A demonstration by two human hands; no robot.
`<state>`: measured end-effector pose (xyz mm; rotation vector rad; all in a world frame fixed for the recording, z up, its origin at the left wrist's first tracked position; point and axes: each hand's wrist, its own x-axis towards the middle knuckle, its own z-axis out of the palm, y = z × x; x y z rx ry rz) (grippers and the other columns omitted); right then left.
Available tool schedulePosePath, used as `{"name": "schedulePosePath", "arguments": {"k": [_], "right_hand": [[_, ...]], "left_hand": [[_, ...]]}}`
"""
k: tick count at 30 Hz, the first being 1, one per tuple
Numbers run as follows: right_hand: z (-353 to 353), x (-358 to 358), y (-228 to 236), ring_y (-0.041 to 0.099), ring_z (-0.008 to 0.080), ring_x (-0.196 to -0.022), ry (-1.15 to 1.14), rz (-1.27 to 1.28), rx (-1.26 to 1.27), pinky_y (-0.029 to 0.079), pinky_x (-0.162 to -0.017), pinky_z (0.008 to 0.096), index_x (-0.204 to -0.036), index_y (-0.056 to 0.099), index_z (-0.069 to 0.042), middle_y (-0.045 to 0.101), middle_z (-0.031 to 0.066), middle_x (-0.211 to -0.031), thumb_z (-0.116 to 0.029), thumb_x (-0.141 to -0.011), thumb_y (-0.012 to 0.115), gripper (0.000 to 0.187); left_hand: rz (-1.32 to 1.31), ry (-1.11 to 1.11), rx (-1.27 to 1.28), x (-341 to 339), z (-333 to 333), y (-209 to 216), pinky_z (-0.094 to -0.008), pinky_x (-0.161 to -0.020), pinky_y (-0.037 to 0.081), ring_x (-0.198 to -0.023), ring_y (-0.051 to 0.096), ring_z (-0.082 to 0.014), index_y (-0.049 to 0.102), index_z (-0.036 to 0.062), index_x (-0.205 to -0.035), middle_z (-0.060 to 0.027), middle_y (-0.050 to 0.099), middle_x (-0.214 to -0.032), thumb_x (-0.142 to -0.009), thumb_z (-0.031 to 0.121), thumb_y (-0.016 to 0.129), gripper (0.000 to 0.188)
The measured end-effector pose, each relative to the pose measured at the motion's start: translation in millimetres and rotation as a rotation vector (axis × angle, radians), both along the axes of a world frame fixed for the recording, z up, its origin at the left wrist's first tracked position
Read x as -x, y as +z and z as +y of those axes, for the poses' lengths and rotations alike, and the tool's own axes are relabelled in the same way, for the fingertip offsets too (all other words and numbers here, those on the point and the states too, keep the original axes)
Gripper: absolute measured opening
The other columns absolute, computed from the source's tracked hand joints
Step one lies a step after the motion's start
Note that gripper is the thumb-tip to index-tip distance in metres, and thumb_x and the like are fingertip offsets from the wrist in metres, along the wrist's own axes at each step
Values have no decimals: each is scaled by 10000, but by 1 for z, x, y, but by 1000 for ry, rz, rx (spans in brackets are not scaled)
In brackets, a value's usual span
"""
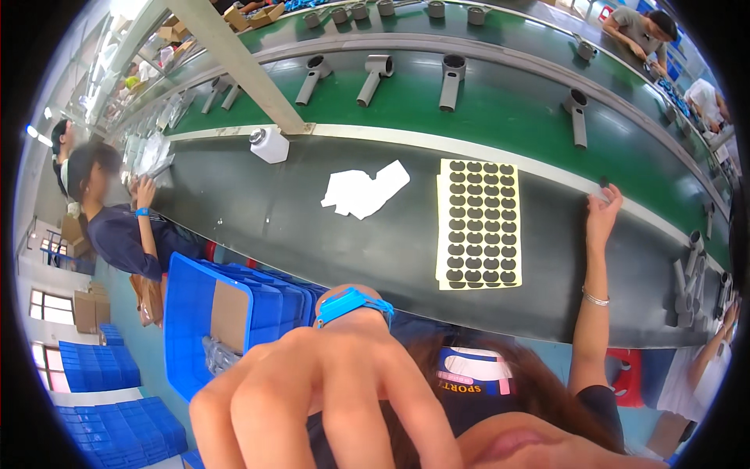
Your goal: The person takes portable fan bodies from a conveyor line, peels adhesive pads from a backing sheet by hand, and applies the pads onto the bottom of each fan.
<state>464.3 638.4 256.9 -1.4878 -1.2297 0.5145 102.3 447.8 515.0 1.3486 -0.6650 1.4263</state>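
Note:
My left hand (312, 391) is raised very close in the lower middle, a blue band (355, 305) round its wrist. Its fingers are spread, nothing shows in them, and the fingertips run out of view. Over the table's far edge at the right, my right hand (604, 205) pinches a small black sticker (604, 181) at its fingertips. To its left, a pale yellow backing sheet (479, 223) with rows of black rounded stickers lies on the dark table (383, 250). Crumpled white paper (363, 191) lies further left.
A white bottle (269, 145) stands beside a pale post (234, 62). Grey ring-headed plastic parts (451, 82) lie on the green conveyor (500, 117); more grey parts (687, 293) are heaped at the right. A blue crate (207, 328) stands left, near a co-worker (117, 227).

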Motion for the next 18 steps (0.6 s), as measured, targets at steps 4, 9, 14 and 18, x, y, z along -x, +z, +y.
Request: {"name": "schedulePosePath", "arguments": {"k": [4,9,14,18], "right_hand": [[-5,-1,6,572,145,-851,-20,39,-2,484,-722,263,-1299,349,-43,467,133,-1220,-20,-855,579,501],[1,4,-1,590,165,-853,24,117,-50,496,-742,278,-1282,371,-46,492,150,-1201,-7,-817,587,514],[-1,15,-7,595,150,-791,7,-54,-132,489,-737,284,-1253,388,-27,507,150,-1157,-1,-803,594,495],[-5,1,-6,592,156,-838,-25,-55,-100,486,-753,287,-1270,371,-27,503,147,-1174,-1,-810,595,513]], "left_hand": [[-28,1,-19,-3,-4,-4,-402,-778,536,-887,573,-232,599,73,-858,-46,546,-1067,-843,132,584,63],[-89,4,130,-34,-10,-2,-407,-768,537,-869,579,-226,621,56,-852,-46,547,-1061,-839,135,584,88],[50,-98,188,-44,-6,-12,-435,-755,549,-879,576,-241,609,60,-908,-40,531,-1089,-847,131,577,99],[102,-209,232,-43,-4,-15,-365,-691,541,-811,587,-244,612,62,-907,-35,554,-1035,-858,122,564,91]]}}
